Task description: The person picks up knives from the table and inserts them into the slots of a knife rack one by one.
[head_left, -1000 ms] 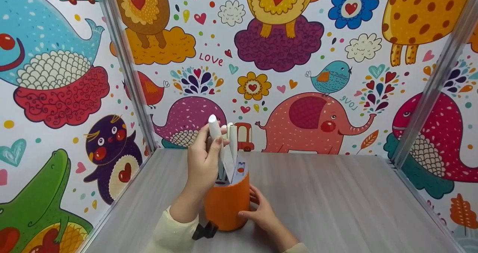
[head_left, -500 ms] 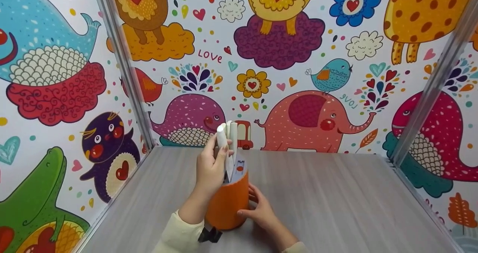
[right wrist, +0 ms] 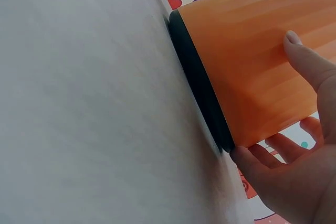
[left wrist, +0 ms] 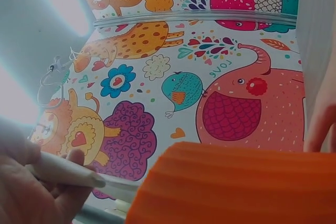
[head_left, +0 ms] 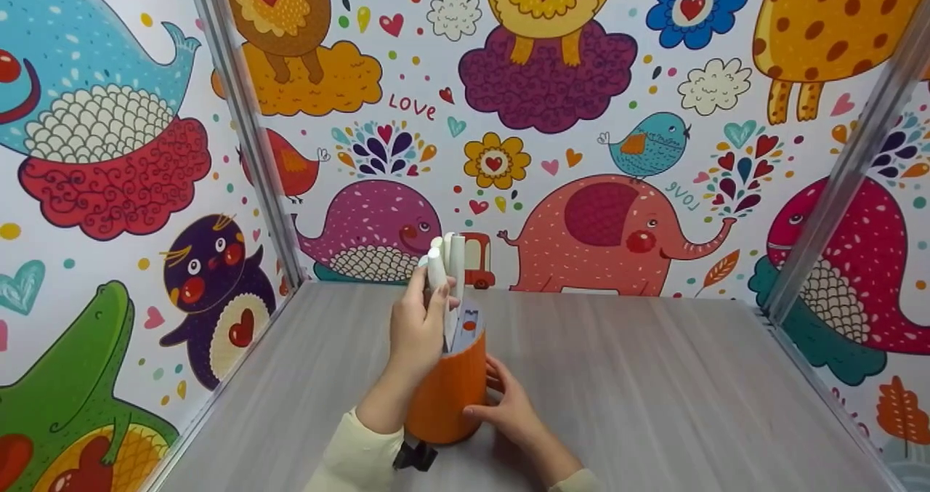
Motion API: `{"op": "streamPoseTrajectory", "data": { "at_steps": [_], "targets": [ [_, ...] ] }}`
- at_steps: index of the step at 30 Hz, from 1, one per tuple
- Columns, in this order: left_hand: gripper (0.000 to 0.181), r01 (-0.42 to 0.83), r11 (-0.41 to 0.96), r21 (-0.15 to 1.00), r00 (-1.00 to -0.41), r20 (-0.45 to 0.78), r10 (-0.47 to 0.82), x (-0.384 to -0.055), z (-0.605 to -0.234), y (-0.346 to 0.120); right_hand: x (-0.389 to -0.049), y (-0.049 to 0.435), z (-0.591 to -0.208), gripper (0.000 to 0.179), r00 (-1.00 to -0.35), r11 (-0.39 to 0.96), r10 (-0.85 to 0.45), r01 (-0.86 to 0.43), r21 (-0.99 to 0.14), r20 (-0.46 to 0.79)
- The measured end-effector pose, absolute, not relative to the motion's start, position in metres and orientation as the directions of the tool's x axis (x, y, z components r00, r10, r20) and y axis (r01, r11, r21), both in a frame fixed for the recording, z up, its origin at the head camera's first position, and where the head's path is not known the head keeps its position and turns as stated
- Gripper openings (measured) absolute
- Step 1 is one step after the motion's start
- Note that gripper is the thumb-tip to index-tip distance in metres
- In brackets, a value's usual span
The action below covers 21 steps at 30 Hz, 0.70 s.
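Observation:
An orange knife block [head_left: 447, 397] with a slanted grey top stands upright on the table. My left hand [head_left: 418, 332] grips the white handle of a knife [head_left: 437, 268], whose blade points down into the block's top. Beside it, more white handles [head_left: 457, 256] stick up from the block, partly hidden by the fingers. My right hand [head_left: 512, 408] holds the block's lower right side; in the right wrist view, the thumb lies on one face of the orange wall [right wrist: 252, 51] and the fingers curl round the other side near the dark base [right wrist: 199, 87].
The grey wood-look table [head_left: 654, 390] is enclosed by printed panels [head_left: 581, 150] with metal frame posts [head_left: 247, 128] at the corners. A black strap piece [head_left: 415, 456] sits at the left sleeve, close to the block's base.
The left hand has lowered the knife and moved slightly right, so its blade sits deeper in the block and its handle stands closer to the others. The right hand keeps its hold.

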<state>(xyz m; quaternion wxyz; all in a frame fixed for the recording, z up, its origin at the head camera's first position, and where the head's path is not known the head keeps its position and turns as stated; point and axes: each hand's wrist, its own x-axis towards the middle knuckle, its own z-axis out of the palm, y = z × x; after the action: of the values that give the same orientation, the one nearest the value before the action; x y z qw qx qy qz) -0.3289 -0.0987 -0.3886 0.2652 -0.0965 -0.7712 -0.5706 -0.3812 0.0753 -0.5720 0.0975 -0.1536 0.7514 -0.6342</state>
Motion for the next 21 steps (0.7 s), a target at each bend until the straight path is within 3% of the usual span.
{"op": "streamPoseTrajectory", "data": {
  "at_steps": [21],
  "targets": [
    [0.041,0.447,0.349,0.824,-0.840,0.520,-0.152,-0.328,-0.415,-0.090,-0.383,0.077,-0.573,0.106,-0.931,0.144,-0.360,-0.121,-0.982,0.061]
  ]
}}
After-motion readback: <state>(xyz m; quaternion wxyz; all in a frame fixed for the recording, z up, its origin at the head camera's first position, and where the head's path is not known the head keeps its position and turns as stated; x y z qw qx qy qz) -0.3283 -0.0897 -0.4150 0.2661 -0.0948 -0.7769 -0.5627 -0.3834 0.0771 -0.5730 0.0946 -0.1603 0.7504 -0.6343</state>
